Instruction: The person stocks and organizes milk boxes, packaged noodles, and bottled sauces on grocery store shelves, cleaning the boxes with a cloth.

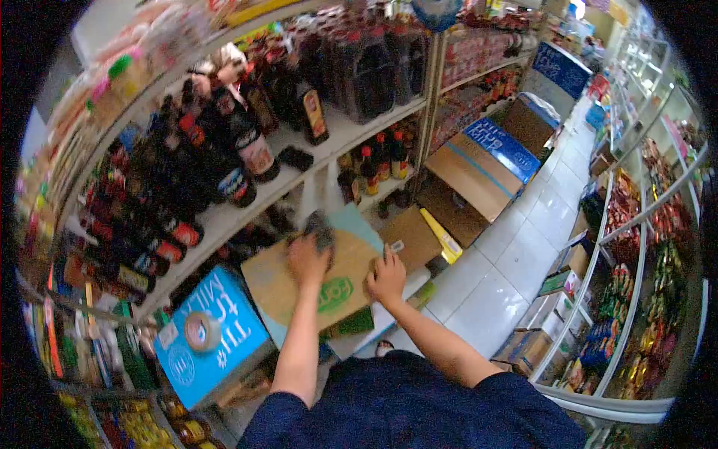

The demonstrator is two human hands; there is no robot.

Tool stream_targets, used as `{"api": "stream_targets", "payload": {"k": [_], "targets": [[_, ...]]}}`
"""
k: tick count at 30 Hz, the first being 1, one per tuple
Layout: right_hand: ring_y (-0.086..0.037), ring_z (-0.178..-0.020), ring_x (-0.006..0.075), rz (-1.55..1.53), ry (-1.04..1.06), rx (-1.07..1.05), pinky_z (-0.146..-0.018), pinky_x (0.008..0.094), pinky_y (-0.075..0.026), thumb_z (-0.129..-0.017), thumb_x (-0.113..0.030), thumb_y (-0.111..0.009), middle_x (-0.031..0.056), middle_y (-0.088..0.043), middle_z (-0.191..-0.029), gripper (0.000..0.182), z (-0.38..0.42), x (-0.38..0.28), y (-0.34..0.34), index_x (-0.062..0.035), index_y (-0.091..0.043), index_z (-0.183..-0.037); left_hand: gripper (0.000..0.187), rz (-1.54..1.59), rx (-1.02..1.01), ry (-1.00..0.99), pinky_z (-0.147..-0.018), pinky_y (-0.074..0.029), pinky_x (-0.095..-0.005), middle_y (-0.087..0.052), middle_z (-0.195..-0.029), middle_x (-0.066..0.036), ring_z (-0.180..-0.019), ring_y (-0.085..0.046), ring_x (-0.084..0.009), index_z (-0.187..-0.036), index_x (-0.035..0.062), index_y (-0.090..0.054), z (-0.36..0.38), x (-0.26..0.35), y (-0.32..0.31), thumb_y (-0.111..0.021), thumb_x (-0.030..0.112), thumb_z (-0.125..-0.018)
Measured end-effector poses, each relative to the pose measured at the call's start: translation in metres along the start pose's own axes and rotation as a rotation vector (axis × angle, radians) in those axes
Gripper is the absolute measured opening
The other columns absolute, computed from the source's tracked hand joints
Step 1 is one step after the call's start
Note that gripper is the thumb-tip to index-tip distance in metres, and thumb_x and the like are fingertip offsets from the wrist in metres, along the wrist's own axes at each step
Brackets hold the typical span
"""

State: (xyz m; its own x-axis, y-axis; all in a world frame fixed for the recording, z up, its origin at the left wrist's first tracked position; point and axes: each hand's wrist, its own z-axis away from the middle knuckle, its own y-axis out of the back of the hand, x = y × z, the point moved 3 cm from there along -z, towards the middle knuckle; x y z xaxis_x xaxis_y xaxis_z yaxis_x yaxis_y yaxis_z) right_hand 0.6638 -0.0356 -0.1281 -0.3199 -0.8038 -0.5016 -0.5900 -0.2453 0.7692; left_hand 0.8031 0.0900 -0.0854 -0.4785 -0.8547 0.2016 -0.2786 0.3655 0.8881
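- The left hand [308, 258] is curled around a small dark object [321, 230], blurred, so what it is I cannot tell; the hand sits at the top edge of a flat cardboard box [299, 288]
- The right hand [387, 278] lies fingers spread and pressed on the box's right edge, at about three o'clock from the left hand
- The box rests low in front of the shelf [239, 217], its long axis running from eight o'clock to two o'clock, green logo face up
- Judged step: steadying the box while the dark item is moved at the shelf; the next move seems to call for a firm hold with the right hand
- Outward: dark bottles [224, 161] at eleven o'clock, a blue carton [213, 337] with a tape roll [202, 331] at seven o'clock
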Motion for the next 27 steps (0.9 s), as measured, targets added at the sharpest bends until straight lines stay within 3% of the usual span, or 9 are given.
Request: {"api": "stream_targets", "payload": {"k": [3,6,8,12,16,19,20,23,27], "targets": [[-0.042,-0.107,0.0369,0.016,0.035,-0.010,-0.087,0.0450,-0.036,-0.065,-0.023,-0.055,0.0201,-0.040,-0.124,0.034,-0.002,0.004,0.000,-0.0038,-0.054,-0.093,0.048,0.140,-0.147,-0.277,-0.082,-0.037,-0.0450,-0.051,-0.099,-0.011,-0.097,-0.046,-0.0301,-0.104,0.0117,-0.054,0.019,0.062,-0.009,-0.065,0.036,-0.064],[-0.042,-0.107,0.0373,0.023,0.040,-0.011,-0.086,0.0445,-0.036,-0.065,-0.024,-0.057,0.0211,-0.040,-0.124,0.037,-0.003,0.000,-0.001,-0.0033,-0.053,-0.096,0.044,0.194,-0.147,-0.236,-0.080,-0.036,-0.0459,-0.051,-0.097,-0.009,-0.096,-0.045,-0.0295,-0.098,0.0123,-0.056,0.030,0.038,-0.008,-0.064,0.036,-0.062],[-0.042,-0.107,0.0371,0.052,0.031,-0.008,-0.086,0.0441,-0.036,-0.065,-0.023,-0.055,0.0211,-0.040,-0.124,0.038,-0.002,0.005,-0.004,-0.0034,-0.053,-0.097,0.041,0.128,-0.259,-0.097,-0.081,-0.035,-0.0451,-0.051,-0.098,-0.009,-0.095,-0.045,-0.0293,-0.093,0.0112,-0.058,0.034,-0.010,0.006,-0.064,0.035,-0.061],[-0.042,-0.108,0.0362,0.047,0.053,0.006,-0.087,0.0447,-0.035,-0.065,-0.024,-0.056,0.0199,-0.039,-0.125,0.037,-0.001,0.005,-0.006,-0.0052,-0.052,-0.097,0.042,-0.121,-0.078,0.117,-0.079,-0.035,-0.0442,-0.051,-0.099,-0.008,-0.096,-0.045,-0.0281,-0.093,0.0095,-0.059,0.050,-0.101,0.040,-0.065,0.033,-0.059],[-0.041,-0.108,0.0362,0.023,0.023,-0.006,-0.087,0.0457,-0.034,-0.065,-0.023,-0.055,0.0197,-0.039,-0.126,0.036,-0.002,0.004,-0.006,-0.0053,-0.052,-0.096,0.040,-0.161,0.032,0.197,-0.075,-0.037,-0.0437,-0.052,-0.096,-0.006,-0.093,-0.046,-0.0272,-0.091,0.0099,-0.060,0.051,-0.127,0.044,-0.066,0.034,-0.060],[-0.041,-0.108,0.0362,-0.004,0.026,-0.012,-0.087,0.0463,-0.034,-0.065,-0.022,-0.054,0.0201,-0.038,-0.126,0.035,-0.003,0.009,-0.009,-0.0053,-0.052,-0.095,0.043,-0.213,-0.015,0.320,-0.077,-0.037,-0.0442,-0.053,-0.099,-0.007,-0.095,-0.046,-0.0285,-0.095,0.0105,-0.060,0.039,-0.100,0.041,-0.067,0.034,-0.060],[-0.041,-0.108,0.0363,-0.002,0.033,-0.005,-0.087,0.0460,-0.034,-0.065,-0.022,-0.055,0.0204,-0.038,-0.126,0.034,-0.003,0.008,-0.008,-0.0051,-0.052,-0.095,0.043,-0.196,0.040,0.239,-0.080,-0.036,-0.0446,-0.050,-0.101,-0.009,-0.099,-0.044,-0.0288,-0.097,0.0099,-0.059,0.037,-0.090,0.030,-0.064,0.035,-0.063],[-0.041,-0.108,0.0364,-0.001,0.035,-0.012,-0.088,0.0455,-0.034,-0.065,-0.021,-0.055,0.0210,-0.039,-0.125,0.035,-0.003,0.006,-0.006,-0.0045,-0.053,-0.095,0.045,-0.107,-0.200,0.127,-0.080,-0.037,-0.0454,-0.047,-0.108,-0.012,-0.100,-0.043,-0.0312,-0.102,0.0116,-0.055,0.017,-0.027,0.007,-0.064,0.036,-0.065],[-0.041,-0.109,0.0371,0.017,0.048,-0.016,-0.088,0.0452,-0.035,-0.065,-0.021,-0.054,0.0216,-0.040,-0.124,0.037,-0.003,0.006,-0.005,-0.0026,-0.053,-0.097,0.047,0.192,-0.117,-0.087,-0.079,-0.037,-0.0476,-0.045,-0.115,-0.009,-0.099,-0.044,-0.0309,-0.109,0.0199,-0.054,0.009,0.051,-0.018,-0.064,0.031,-0.065]]}}
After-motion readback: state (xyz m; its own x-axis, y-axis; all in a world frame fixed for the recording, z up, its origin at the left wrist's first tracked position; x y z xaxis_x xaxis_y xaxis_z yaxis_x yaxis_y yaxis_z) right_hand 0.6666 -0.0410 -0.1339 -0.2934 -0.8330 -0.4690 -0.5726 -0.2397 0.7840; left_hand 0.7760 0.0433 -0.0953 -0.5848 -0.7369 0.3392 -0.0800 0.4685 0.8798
